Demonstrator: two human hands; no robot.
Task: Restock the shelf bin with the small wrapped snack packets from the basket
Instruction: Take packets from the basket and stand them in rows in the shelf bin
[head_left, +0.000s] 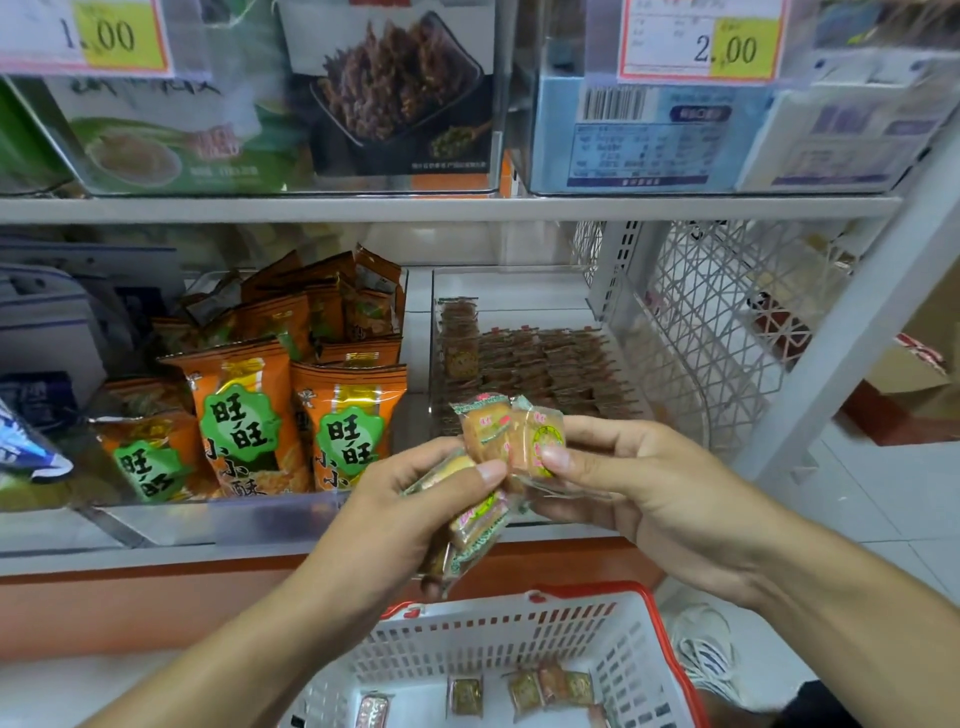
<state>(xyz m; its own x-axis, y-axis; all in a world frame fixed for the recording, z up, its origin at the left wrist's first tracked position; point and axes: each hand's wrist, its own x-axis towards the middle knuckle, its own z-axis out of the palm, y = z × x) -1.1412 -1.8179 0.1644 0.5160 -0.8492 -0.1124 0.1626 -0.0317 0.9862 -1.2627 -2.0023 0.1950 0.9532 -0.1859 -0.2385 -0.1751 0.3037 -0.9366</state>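
Note:
Both hands meet in front of the shelf, above the basket. My left hand (410, 499) grips a bunch of small clear-wrapped snack packets (475, 525) that hang below its fingers. My right hand (634, 478) pinches the upper packets (511, 431) of the same bunch between thumb and fingers. Behind them stands the clear shelf bin (621, 312), with rows of brown wrapped packets (545, 364) lying flat inside. Below is the white basket with a red rim (670, 654), holding several more small packets (550, 686) on its bottom.
A neighbouring clear bin to the left holds orange snack bags (244, 410). A white lattice shelf divider (727, 322) stands right of the bin. The upper shelf carries boxed goods and price tags (701, 41). A white shoe (701, 649) is on the tiled floor beside the basket.

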